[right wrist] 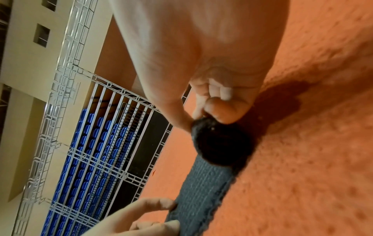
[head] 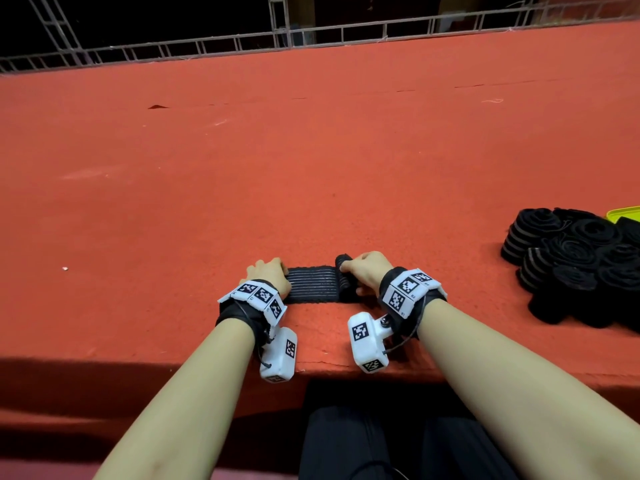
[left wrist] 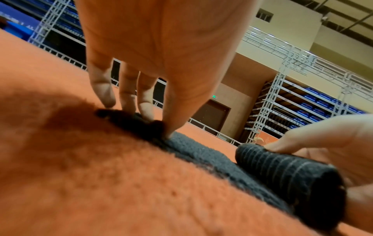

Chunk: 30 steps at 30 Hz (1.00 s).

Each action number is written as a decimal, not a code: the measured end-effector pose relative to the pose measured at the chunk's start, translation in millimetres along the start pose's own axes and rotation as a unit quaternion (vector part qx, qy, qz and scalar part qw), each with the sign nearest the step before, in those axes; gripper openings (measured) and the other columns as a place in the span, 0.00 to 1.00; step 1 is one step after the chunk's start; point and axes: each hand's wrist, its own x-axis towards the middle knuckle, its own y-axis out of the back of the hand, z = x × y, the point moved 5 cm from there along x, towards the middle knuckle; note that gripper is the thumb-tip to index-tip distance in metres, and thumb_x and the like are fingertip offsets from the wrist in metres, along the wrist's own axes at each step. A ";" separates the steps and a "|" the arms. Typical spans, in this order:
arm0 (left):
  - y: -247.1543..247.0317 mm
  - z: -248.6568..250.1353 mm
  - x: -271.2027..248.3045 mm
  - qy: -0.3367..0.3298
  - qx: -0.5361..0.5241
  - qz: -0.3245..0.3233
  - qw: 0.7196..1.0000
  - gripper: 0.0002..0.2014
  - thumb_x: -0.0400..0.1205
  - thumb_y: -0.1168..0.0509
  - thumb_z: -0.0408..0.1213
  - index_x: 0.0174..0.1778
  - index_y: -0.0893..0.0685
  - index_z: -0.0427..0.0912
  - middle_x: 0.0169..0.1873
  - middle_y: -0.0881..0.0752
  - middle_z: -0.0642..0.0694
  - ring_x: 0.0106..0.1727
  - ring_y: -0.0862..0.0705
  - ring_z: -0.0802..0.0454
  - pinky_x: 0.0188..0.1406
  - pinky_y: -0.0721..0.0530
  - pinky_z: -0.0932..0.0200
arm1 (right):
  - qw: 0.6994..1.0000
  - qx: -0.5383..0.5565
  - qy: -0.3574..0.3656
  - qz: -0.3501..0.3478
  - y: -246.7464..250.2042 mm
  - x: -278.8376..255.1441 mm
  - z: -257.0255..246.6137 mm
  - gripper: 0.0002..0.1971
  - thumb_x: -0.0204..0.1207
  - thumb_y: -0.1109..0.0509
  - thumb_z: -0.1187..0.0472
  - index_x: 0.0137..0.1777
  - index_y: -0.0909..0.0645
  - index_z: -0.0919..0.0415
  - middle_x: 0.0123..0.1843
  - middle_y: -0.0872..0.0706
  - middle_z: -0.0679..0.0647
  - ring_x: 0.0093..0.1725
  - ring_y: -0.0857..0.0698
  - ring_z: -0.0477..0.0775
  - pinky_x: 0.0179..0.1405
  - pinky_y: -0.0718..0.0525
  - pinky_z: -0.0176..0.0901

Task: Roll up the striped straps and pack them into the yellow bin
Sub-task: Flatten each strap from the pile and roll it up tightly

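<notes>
One striped strap is laid flat on the red surface, close to the near edge, stretched between the two hands. Its right end is already wound into a small roll; the left end lies flat.

The left hand is set on the strap's left end, fingertips pressed down on the fabric with the fingers nearly straight. Judged purpose: the free end is anchored so that the strap is kept taut and straight, which allows a tight, even roll.

The right hand is curled over the roll, thumb and fingers pinched on it, as the right wrist view shows. The roll is held against the surface, presumably so it can be turned toward the left hand without loosening.

The hands are apart, with a length of flat strap between them, so the rolling is judged well short of done for this strap.

At the right, a pile of finished rolls is stacked on end. Only a corner of the yellow bin is visible behind the pile; whether the pile sits in it cannot be told.

Risk noted: if the left fingertips are lifted early, slack could let the roll skew.
</notes>
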 end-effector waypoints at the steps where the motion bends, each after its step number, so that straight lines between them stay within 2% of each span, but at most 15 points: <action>1: 0.8 -3.6 -0.4 0.017 -0.018 0.007 1.000 0.17 0.78 0.36 0.36 0.64 0.23 0.47 0.64 0.26 0.37 0.65 0.27 0.37 0.66 0.26 0.48 | 1.000 -0.007 0.001 0.003 0.2 1.8 0.1 0.12 0.72 0.26 0.61 0.34 0.27 0.59 0.31 0.21 0.55 0.24 0.25 0.53 0.22 0.27 0.39; 4: 2.3 -18.5 0.0 0.063 -0.067 -0.003 0.996 0.28 0.75 0.29 0.45 0.70 0.28 0.42 0.67 0.31 0.37 0.66 0.26 0.37 0.67 0.25 0.49 | 0.998 -0.055 0.003 0.012 -5.1 1.8 -3.2 0.16 0.66 0.21 0.54 0.41 0.25 0.61 0.37 0.17 0.58 0.31 0.20 0.55 0.24 0.26 0.40; 6: 1.3 -24.0 2.6 0.047 -0.099 -0.027 0.994 0.32 0.74 0.27 0.48 0.73 0.28 0.45 0.68 0.33 0.37 0.64 0.23 0.38 0.68 0.25 0.51 | 0.996 -0.086 -0.002 0.018 -11.6 2.2 -2.5 0.31 0.61 0.18 0.49 0.57 0.25 0.68 0.50 0.15 0.63 0.44 0.14 0.61 0.32 0.19 0.45; 7: 1.1 -25.7 3.1 0.035 -0.114 -0.037 0.992 0.32 0.74 0.27 0.47 0.74 0.28 0.47 0.68 0.33 0.37 0.64 0.23 0.39 0.67 0.26 0.53 | 0.995 -0.093 -0.006 0.025 -13.9 1.7 -2.4 0.38 0.59 0.18 0.48 0.64 0.28 0.68 0.56 0.16 0.64 0.50 0.14 0.63 0.38 0.17 0.48; 8: 1.5 -26.7 3.3 0.027 -0.128 -0.044 0.990 0.31 0.74 0.26 0.46 0.73 0.28 0.49 0.68 0.33 0.37 0.64 0.23 0.39 0.67 0.27 0.55 | 0.994 -0.101 -0.003 0.031 -15.9 1.9 -2.4 0.40 0.60 0.18 0.49 0.68 0.31 0.67 0.59 0.18 0.64 0.54 0.15 0.64 0.43 0.16 0.50; 10: 3.3 -28.3 4.4 0.024 -0.150 -0.051 0.987 0.28 0.73 0.25 0.43 0.69 0.25 0.49 0.65 0.32 0.38 0.62 0.23 0.41 0.63 0.26 0.58 | 0.992 -0.124 0.013 0.036 -19.6 0.7 -4.1 0.37 0.64 0.19 0.52 0.69 0.31 0.63 0.61 0.19 0.62 0.58 0.17 0.62 0.46 0.19 0.46; 13: 7.4 -27.4 7.5 0.009 -0.171 -0.044 0.984 0.23 0.71 0.23 0.40 0.58 0.25 0.48 0.56 0.32 0.42 0.52 0.24 0.44 0.54 0.26 0.58 | 0.987 -0.154 0.031 0.037 -19.6 2.0 -4.6 0.31 0.68 0.21 0.54 0.68 0.29 0.60 0.62 0.18 0.60 0.59 0.18 0.59 0.45 0.26 0.39; 16: 11.0 -25.4 13.3 -0.047 -0.158 -0.017 0.986 0.22 0.68 0.21 0.39 0.47 0.28 0.46 0.50 0.24 0.44 0.46 0.23 0.47 0.44 0.27 0.58 | 0.986 -0.156 0.037 0.034 -20.5 2.3 -5.4 0.30 0.68 0.22 0.55 0.68 0.29 0.59 0.62 0.18 0.59 0.53 0.20 0.56 0.43 0.28 0.39; 18: 13.8 -25.6 14.7 -0.072 -0.148 -0.002 0.986 0.18 0.69 0.22 0.40 0.41 0.28 0.45 0.41 0.21 0.48 0.43 0.23 0.48 0.39 0.31 0.59 | 0.986 -0.157 0.034 0.037 -20.8 3.0 -5.3 0.30 0.69 0.22 0.55 0.68 0.29 0.59 0.62 0.19 0.59 0.55 0.19 0.57 0.44 0.28 0.39; 20: 16.8 -27.9 15.6 -0.082 -0.148 0.010 0.985 0.15 0.72 0.24 0.40 0.39 0.27 0.46 0.38 0.20 0.49 0.44 0.22 0.49 0.39 0.31 0.60 | 0.986 -0.161 0.034 0.042 -21.5 3.1 -4.5 0.30 0.69 0.22 0.56 0.69 0.30 0.59 0.62 0.19 0.60 0.58 0.18 0.58 0.44 0.28 0.39; 22: 19.0 -29.4 16.9 -0.090 -0.136 0.003 0.987 0.12 0.74 0.26 0.39 0.42 0.24 0.44 0.41 0.19 0.47 0.47 0.20 0.47 0.42 0.28 0.61 | 0.985 -0.163 0.038 0.045 -23.0 2.6 -4.3 0.30 0.69 0.22 0.56 0.69 0.30 0.59 0.63 0.19 0.60 0.58 0.18 0.59 0.44 0.28 0.38; 25: 17.2 -31.9 18.8 -0.096 -0.133 -0.050 0.985 0.12 0.74 0.25 0.40 0.45 0.22 0.43 0.43 0.16 0.45 0.50 0.16 0.45 0.47 0.23 0.59 | 0.984 -0.166 0.038 0.049 -23.6 2.7 -3.8 0.31 0.69 0.22 0.56 0.69 0.30 0.59 0.63 0.19 0.60 0.59 0.18 0.59 0.44 0.28 0.38; 28: 14.0 -37.1 18.7 -0.087 -0.159 -0.080 0.980 0.13 0.71 0.23 0.38 0.37 0.23 0.42 0.35 0.16 0.46 0.38 0.19 0.49 0.39 0.22 0.58 | 0.984 -0.166 0.037 0.052 -24.2 1.9 -4.6 0.30 0.69 0.22 0.56 0.69 0.29 0.59 0.63 0.19 0.60 0.59 0.18 0.59 0.44 0.27 0.38; 29: 13.3 -38.9 19.5 -0.081 -0.176 -0.082 0.978 0.13 0.71 0.23 0.36 0.35 0.24 0.42 0.33 0.17 0.45 0.36 0.20 0.50 0.39 0.20 0.56 | 0.984 -0.167 0.037 0.054 -24.3 1.6 -4.9 0.30 0.69 0.22 0.57 0.69 0.29 0.59 0.63 0.18 0.60 0.58 0.18 0.59 0.44 0.27 0.39; 30: 13.3 -39.5 19.8 -0.079 -0.195 -0.085 0.974 0.13 0.71 0.23 0.34 0.35 0.23 0.42 0.35 0.16 0.44 0.37 0.18 0.48 0.43 0.17 0.53 | 0.983 -0.169 0.039 0.055 -24.2 0.5 -5.5 0.29 0.69 0.23 0.57 0.68 0.29 0.60 0.62 0.18 0.60 0.58 0.18 0.59 0.44 0.27 0.39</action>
